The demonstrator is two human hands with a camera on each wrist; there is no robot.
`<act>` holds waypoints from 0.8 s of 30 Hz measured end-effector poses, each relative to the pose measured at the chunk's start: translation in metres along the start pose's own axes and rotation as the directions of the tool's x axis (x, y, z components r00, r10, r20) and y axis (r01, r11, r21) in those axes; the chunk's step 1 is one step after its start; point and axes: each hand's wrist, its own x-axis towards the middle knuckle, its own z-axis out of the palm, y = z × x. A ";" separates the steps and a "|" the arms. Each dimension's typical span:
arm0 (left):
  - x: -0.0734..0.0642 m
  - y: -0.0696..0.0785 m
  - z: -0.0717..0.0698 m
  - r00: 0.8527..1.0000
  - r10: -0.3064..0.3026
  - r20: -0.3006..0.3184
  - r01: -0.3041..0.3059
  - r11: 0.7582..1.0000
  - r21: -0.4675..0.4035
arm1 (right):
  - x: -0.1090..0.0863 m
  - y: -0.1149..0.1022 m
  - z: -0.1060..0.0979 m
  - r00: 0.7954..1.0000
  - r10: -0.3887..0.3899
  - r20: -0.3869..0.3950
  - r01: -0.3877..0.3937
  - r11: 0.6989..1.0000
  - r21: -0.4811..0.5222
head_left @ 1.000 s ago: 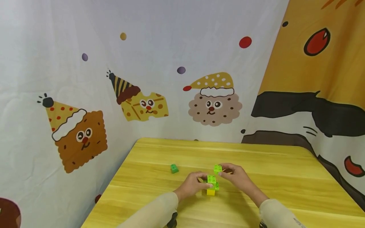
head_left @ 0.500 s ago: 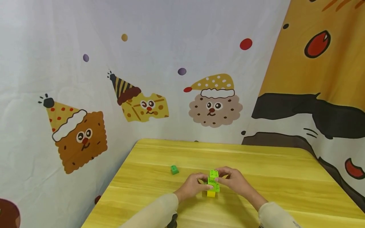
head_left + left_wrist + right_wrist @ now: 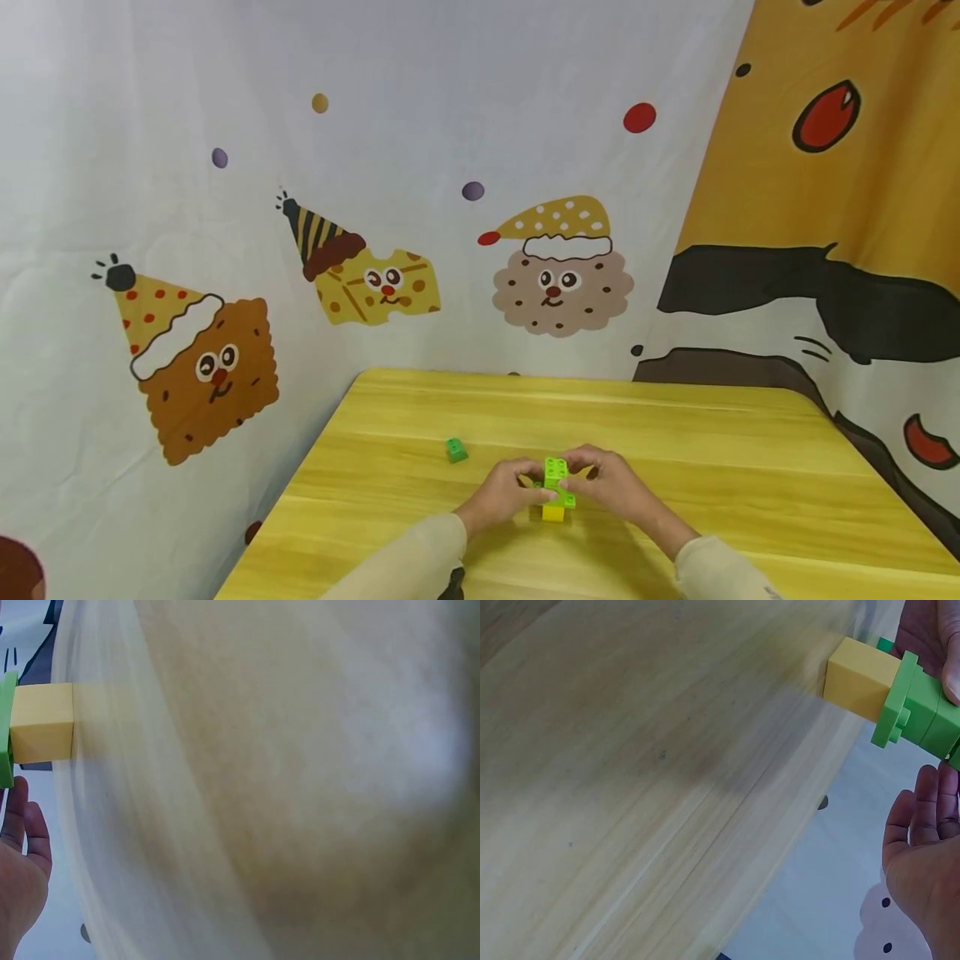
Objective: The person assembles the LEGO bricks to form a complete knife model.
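A stack of toy building blocks stands upright near the middle of the table in the head view. Its base is a yellow block point(image 3: 553, 515), with a wider light green plate point(image 3: 896, 701) on it and light green blocks point(image 3: 924, 711) above. My left hand point(image 3: 501, 497) grips the stack's green part from the left, thumb in front. From the right, my right hand point(image 3: 617, 485) pinches the top light green block point(image 3: 556, 469) between thumb and fingers. That block sits on the stack. In the left wrist view, the yellow block point(image 3: 43, 724) meets the tabletop; most of the stack is cut off.
A smaller dark green block point(image 3: 456, 451) lies on the wooden table point(image 3: 390, 517), beyond and left of the hands. Behind the table hangs a white cloth point(image 3: 420, 108) printed with cartoon biscuits and cheese.
My right hand has brought the light green block left and down from beside the stack onto its top. The left hand has stayed on the stack. The dark green block has not moved.
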 end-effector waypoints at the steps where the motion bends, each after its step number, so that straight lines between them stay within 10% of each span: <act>1: 0.000 0.000 0.000 1.000 0.000 0.002 0.000 1.000 -0.002 | 0.000 0.000 0.000 1.000 -0.005 -0.003 0.005 1.000 -0.012; 24: -0.001 0.000 0.000 0.999 0.035 -0.002 -0.035 0.999 0.001 | 0.004 0.002 0.007 0.999 -0.031 -0.045 0.026 0.994 -0.102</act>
